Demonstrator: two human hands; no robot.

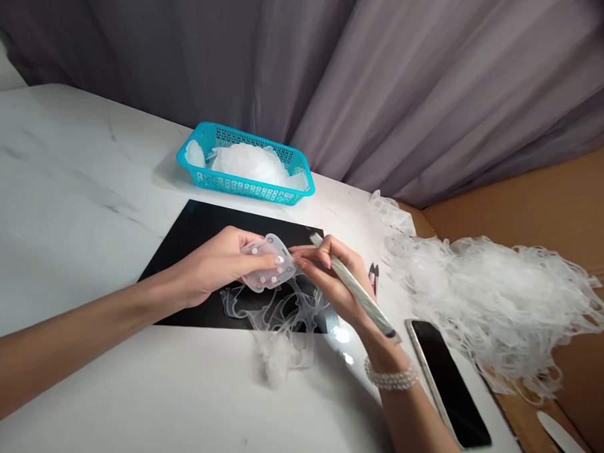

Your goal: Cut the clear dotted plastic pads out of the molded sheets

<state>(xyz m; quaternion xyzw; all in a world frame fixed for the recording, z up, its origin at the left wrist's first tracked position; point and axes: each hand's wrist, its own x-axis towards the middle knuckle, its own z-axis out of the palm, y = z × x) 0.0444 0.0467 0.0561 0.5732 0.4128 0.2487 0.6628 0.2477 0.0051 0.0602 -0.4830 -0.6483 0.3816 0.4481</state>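
My left hand [228, 260] grips a small translucent white piece [261, 282], a flexible-looking sheet with rounded corners, dots and small slots. Its thumb presses on the top face. My right hand [337, 272] is closed around a long, pale, stick-like tool [357, 291] that slants back over the wrist. The right fingertips meet at the piece's right edge; whether they pinch it I cannot tell. Below both hands, thin translucent offcuts [280, 314] lie tangled across a black mat [196, 224] and over its front edge.
A blue plastic basket [245, 187] with white translucent pieces stands behind the mat. A large heap of stringy white scraps [505, 298] spreads at the right, over the table edge. A phone [451, 380] and two dark-tipped pens [374, 277] lie near my right arm. Grey curtains [376, 83] hang behind.
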